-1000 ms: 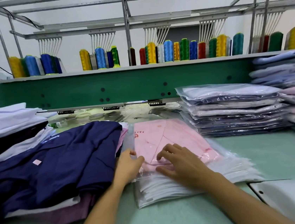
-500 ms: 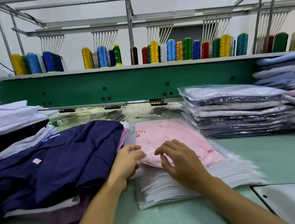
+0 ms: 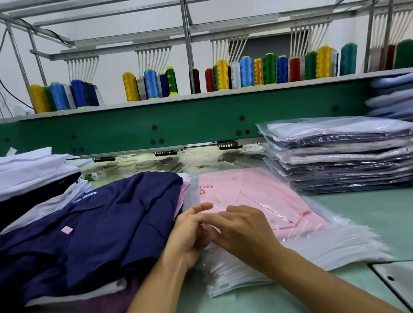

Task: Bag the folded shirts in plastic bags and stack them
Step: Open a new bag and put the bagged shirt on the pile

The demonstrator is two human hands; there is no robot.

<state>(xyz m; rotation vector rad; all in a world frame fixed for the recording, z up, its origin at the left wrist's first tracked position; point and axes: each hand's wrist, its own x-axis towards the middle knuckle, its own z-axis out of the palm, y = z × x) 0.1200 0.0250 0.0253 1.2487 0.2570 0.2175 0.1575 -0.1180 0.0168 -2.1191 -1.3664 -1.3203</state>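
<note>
The pink shirt (image 3: 256, 197) is already inside its plastic bag (image 3: 191, 196), laid on the pile of empty bags (image 3: 314, 254). A second ago it was being pressed flat. Now both hands have been lifted and brought together at the shirt's near left corner. The left hand's (image 3: 188, 235) thumb and fingers are closed on the bag's edge. The right hand's (image 3: 247, 234) fingertips are bunched against them, but whether anything's pinched can't be told. Looks like the flap is being sealed, so stacking is probably next.

Left of the shirt, navy shirts (image 3: 93, 233) are piled unbagged. To its right, bagged shirts (image 3: 342, 156) are stacked on the pale green table (image 3: 399, 211). Behind it, a green machine beam (image 3: 171, 124) is topped with thread cones (image 3: 247, 72).
</note>
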